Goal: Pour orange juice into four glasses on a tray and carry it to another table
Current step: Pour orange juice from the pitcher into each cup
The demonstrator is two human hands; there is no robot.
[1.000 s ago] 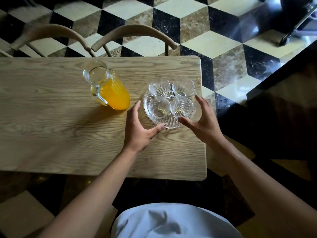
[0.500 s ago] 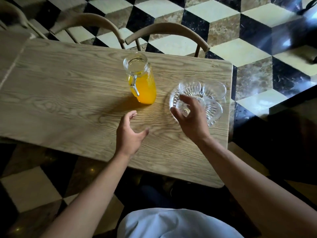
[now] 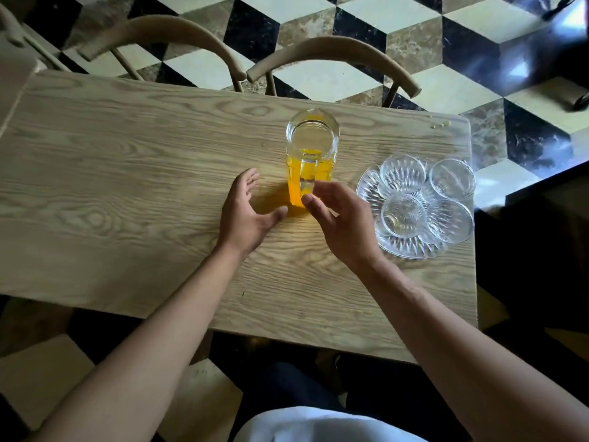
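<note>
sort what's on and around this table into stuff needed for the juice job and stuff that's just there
For the job:
- jug of orange juice
- four empty glasses
- glass tray holding them
- left hand and right hand, both open by the jug

Just there:
- table
- two chairs behind it
- crumbs at the far right corner

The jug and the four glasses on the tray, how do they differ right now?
The jug holds orange juice; the glasses are empty. The jug stands bare on the table; the glasses sit on a tray. The jug is taller, with a handle; the glasses are low and handleless. Both are clear glass.
</note>
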